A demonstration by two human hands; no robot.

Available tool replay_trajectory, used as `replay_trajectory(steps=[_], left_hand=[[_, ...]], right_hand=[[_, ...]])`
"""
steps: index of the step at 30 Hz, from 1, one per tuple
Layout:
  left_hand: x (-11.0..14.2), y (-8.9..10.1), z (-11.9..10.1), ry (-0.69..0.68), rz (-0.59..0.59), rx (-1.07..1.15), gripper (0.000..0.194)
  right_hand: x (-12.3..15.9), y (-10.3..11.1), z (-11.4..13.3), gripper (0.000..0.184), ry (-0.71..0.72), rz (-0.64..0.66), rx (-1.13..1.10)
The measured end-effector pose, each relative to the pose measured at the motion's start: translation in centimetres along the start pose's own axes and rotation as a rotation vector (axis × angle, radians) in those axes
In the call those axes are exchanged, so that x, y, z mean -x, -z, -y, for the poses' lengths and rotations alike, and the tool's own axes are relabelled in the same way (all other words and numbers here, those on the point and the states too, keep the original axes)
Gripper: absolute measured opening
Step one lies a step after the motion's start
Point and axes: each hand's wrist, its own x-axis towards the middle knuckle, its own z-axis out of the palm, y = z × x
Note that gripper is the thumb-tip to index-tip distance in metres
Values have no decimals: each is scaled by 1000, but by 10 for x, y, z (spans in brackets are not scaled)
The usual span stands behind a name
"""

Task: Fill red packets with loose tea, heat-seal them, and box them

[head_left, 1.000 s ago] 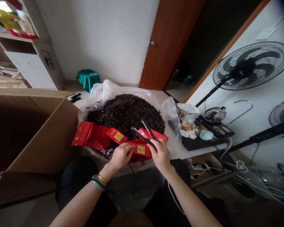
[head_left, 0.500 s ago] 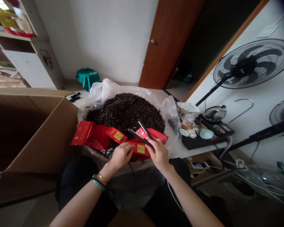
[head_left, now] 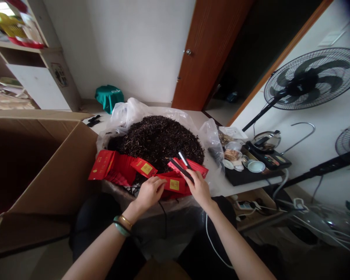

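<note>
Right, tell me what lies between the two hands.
The head view shows a red packet with a gold label lying between the left hand and the right hand.

An open cardboard box stood left of the bench. A black tea tray sat at the bench's right end, with a steel kettle and a white cup. A pedestal fan stood beyond it. A green cloth lay past the bench, below a brown wooden door.
</note>
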Motion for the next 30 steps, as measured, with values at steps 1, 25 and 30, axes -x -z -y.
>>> replay_trajectory(steps=[1,25,30], left_hand=[[0,0,0,-2,2,4,20],[0,1,0,0,15,-10,20],[0,1,-1,-6,12,-8,20]], right_hand=[[1,-1,-3,33,-5,4,-1],[7,-1,-1,27,144,127,119],[8,4,8,23,253,91,38]])
